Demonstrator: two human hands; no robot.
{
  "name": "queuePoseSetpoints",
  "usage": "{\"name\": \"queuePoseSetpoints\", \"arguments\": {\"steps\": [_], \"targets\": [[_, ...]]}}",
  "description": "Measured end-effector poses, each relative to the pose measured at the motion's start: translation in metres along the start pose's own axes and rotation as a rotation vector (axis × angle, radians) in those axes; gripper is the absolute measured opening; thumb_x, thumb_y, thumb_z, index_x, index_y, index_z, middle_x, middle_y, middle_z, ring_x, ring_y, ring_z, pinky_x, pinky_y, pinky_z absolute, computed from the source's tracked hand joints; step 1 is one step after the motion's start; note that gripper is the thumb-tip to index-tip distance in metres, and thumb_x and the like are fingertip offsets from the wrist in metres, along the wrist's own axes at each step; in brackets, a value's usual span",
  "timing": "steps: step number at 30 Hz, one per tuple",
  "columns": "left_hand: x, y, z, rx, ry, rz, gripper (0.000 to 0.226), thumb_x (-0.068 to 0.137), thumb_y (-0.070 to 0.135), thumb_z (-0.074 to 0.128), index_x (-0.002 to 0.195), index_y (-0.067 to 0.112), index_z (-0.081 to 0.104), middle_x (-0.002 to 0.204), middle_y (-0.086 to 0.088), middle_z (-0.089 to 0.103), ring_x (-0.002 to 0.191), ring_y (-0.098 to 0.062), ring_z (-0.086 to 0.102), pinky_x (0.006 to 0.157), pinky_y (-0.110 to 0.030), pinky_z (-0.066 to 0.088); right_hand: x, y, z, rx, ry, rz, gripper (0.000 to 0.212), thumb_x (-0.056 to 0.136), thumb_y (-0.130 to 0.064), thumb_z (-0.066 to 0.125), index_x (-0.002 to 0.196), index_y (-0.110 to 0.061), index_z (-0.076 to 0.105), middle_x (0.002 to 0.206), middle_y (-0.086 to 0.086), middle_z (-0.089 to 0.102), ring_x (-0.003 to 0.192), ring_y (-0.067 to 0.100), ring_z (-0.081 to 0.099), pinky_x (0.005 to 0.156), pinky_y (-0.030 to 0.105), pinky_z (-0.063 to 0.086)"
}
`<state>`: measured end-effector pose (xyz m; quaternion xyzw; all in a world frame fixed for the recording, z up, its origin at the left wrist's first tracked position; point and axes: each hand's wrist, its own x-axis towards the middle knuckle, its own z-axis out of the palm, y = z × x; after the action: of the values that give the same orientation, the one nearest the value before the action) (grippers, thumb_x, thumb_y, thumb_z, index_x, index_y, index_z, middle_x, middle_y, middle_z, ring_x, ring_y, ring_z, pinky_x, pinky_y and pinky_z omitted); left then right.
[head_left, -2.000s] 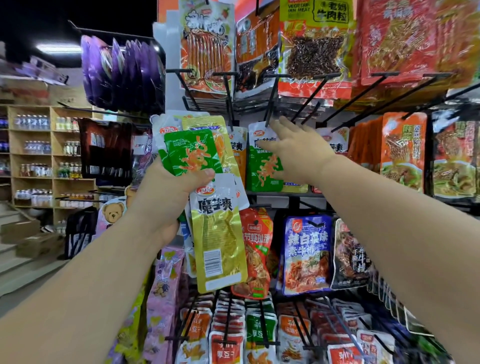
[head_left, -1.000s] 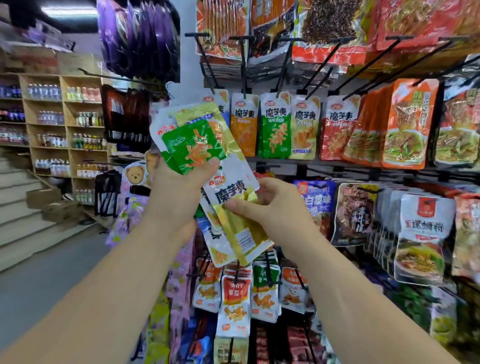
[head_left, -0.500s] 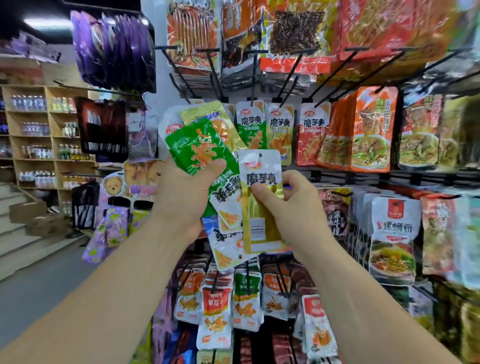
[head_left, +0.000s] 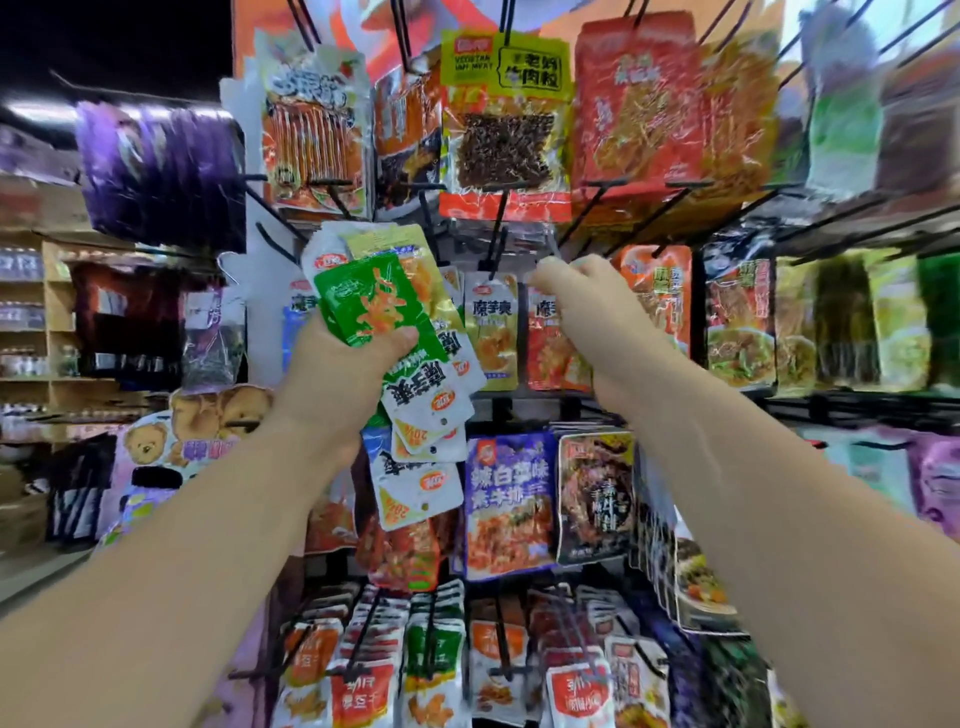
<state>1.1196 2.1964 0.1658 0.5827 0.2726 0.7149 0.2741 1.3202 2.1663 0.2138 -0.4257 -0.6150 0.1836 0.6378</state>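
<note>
1. While its thumb presses down across a green packet, the left grip is clamped round a bundle of snack packets in front of the rack's left edge.
2. That bundle fans out of the fist. Yellow and white packets stick up behind the green one, and white ones hang upside down below the fingers.
3. To its right, the right grip is raised with fingers curled and the thumb tip up by a black peg. Blur hides the fingertips, so I cannot tell if they pinch anything.
4. Just left of that grip a yellow packet hangs from the peg, and a red packet hangs partly behind the wrist.
5. Under both, the rack carries a blue packet and a dark one beside it, with rows of small white and red packets lower down.
6. Up at the rack's top edge hang large orange and red bags.
7. Past the left edge are purple bags, a bear sign and wooden shelves of bottles.
</note>
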Motion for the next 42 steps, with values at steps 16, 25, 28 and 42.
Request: {"name": "queuePoseSetpoints", "arguments": {"steps": [16,25,28,42], "targets": [[0.006,-0.016,-0.005,-0.127,-0.012,-0.125,0.021,0.095,0.008,0.072,0.114,0.017,0.07,0.111,-0.008,0.079,0.103,-0.032,0.076,0.092,-0.054,0.06,0.058,0.012,0.023,0.011,0.124,-0.141,0.034,0.105,-0.036,0.057,0.08,-0.014,0.052,0.07,0.001,0.046,0.06,0.016,0.039,0.055,0.031,0.031],[0.004,-0.017,-0.006,-0.157,-0.025,-0.131,0.02,0.096,0.006,0.069,0.112,0.017,0.07,0.109,-0.008,0.08,0.101,-0.031,0.077,0.084,-0.046,0.062,0.068,0.003,0.037,-0.015,0.183,-0.162,0.046,0.102,-0.026,0.05,0.061,-0.022,0.028,0.054,-0.006,0.024,0.054,0.017,0.02,0.06,0.038,0.016],[0.003,-0.019,-0.007,-0.14,-0.036,-0.106,0.021,0.097,0.005,0.069,0.113,0.018,0.07,0.112,-0.008,0.079,0.105,-0.032,0.075,0.091,-0.051,0.06,0.07,0.009,0.035,-0.05,0.185,-0.16,0.057,0.105,-0.032,0.049,0.055,-0.022,0.026,0.047,-0.009,0.021,0.05,0.016,0.018,0.06,0.036,0.016],[0.002,-0.02,-0.008,-0.167,-0.062,-0.103,0.029,0.096,0.005,0.068,0.124,0.013,0.066,0.116,-0.011,0.078,0.107,-0.034,0.075,0.09,-0.054,0.06,0.085,0.015,0.025,-0.354,0.179,-0.201,0.058,0.105,-0.036,0.056,0.055,-0.016,0.034,0.051,-0.001,0.034,0.047,0.018,0.03,0.05,0.032,0.021]]}}
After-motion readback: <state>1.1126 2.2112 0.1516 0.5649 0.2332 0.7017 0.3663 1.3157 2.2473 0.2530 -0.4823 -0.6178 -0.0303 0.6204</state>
